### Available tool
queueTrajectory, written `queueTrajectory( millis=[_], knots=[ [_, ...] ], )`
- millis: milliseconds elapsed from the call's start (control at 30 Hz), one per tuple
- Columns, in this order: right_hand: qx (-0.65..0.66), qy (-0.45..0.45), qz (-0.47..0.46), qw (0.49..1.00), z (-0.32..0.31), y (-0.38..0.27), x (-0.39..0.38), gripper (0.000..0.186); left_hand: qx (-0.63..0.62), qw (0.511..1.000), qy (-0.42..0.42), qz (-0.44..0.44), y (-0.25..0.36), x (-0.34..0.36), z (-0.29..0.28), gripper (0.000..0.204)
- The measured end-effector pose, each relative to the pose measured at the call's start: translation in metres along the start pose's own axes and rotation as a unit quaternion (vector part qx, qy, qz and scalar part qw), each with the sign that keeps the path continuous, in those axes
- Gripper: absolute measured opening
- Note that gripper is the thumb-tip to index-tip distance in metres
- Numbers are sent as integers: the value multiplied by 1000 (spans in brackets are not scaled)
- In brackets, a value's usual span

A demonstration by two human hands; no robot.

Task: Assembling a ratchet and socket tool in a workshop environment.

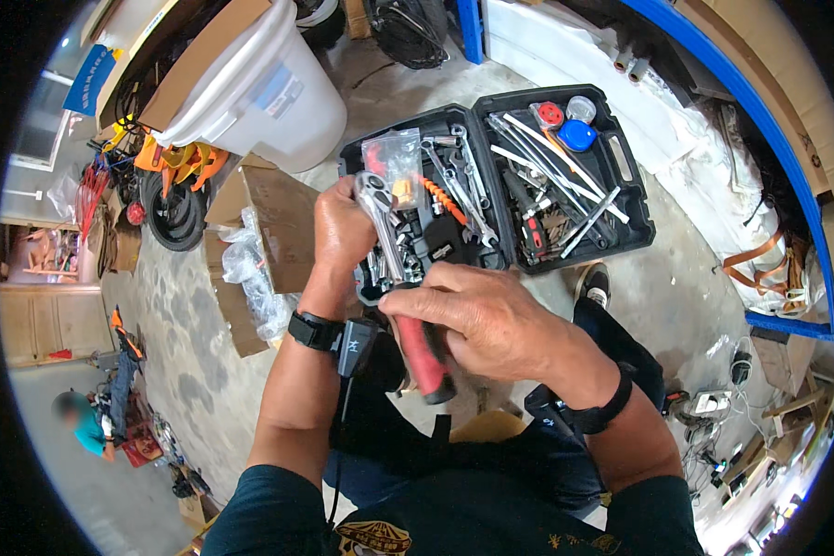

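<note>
Hands meet over an open black toolcase (621, 157) lying on the concrete floor (676, 287). The right hand (491, 320) wraps the red-and-black grip of one ratchet (408, 296), a chrome shaft with a round head at top. The left hand (341, 232) closes around the shaft just below that head. Behind the head sits one clear bag (394, 162). In the lid: one red, one clear, one blue round tin.
</note>
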State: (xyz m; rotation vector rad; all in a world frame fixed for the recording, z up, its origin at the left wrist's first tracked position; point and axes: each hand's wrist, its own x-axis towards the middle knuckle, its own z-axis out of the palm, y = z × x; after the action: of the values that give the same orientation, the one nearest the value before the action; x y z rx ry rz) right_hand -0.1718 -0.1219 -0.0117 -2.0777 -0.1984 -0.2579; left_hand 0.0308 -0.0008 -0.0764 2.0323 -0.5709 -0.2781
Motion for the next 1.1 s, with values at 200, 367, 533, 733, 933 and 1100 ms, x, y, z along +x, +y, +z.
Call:
queueTrajectory(
  millis=[200, 367, 533, 733, 933, 1100],
  knots=[
    [-20, 60, 45, 997, -2, 17, 2, 38, -79, 995, 66, -13, 7, 3, -19, 12],
    [-75, 51, 116, 989, -10, 24, 4, 32, -68, 991, 111, 35, 9, 0, -24, 6],
    [-160, 83, 140, 974, -12, 29, 6, 30, -100, 983, 130, 87, 10, -4, -29, 9],
    [-157, 54, 181, 969, -9, 37, 7, 35, -124, 973, 157, 112, 13, -7, -31, 16],
    [-168, 53, 218, 960, -15, 48, 8, 45, -110, 979, 129, 116, 24, -19, -30, 19],
    [48, 115, 293, 948, -24, 53, 13, 47, -112, 986, -10, 121, 35, -39, -19, 28]
  ],
)
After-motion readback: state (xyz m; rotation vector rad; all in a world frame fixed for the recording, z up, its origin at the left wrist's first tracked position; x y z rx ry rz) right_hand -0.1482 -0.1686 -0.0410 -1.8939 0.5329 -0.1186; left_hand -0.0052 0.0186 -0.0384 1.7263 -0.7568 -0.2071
